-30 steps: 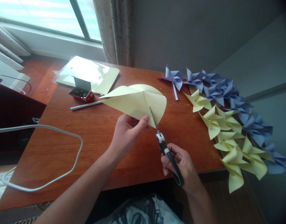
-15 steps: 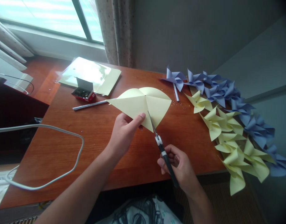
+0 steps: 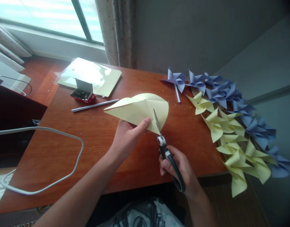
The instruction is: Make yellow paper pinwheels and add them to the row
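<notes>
A creased sheet of pale yellow paper [image 3: 130, 110] is pinched at its near edge by my left hand [image 3: 126, 137], thumb on top and the other fingers mostly hidden beneath. The paper bows upward above the desk. My right hand [image 3: 176, 165] is closed round the handles of black-and-white scissors [image 3: 163, 142]. One blade lies over the paper near its lower right corner, pointing toward the sheet's middle; the other blade is hidden under the paper.
Yellow paper pinwheels [image 3: 216, 126] and blue paper pinwheels [image 3: 217, 94] crowd the desk's right side. At the back left lie a plastic-covered paper stack [image 3: 107, 82], an open small red box [image 3: 84, 94] and a rolled paper stick [image 3: 95, 105]. A white cable [image 3: 81, 154] loops across the left.
The yellow paper has tilted and shifted slightly left and down. The scissors have turned, showing more of their handle loops, with my right hand round them. My left hand keeps its grip.
</notes>
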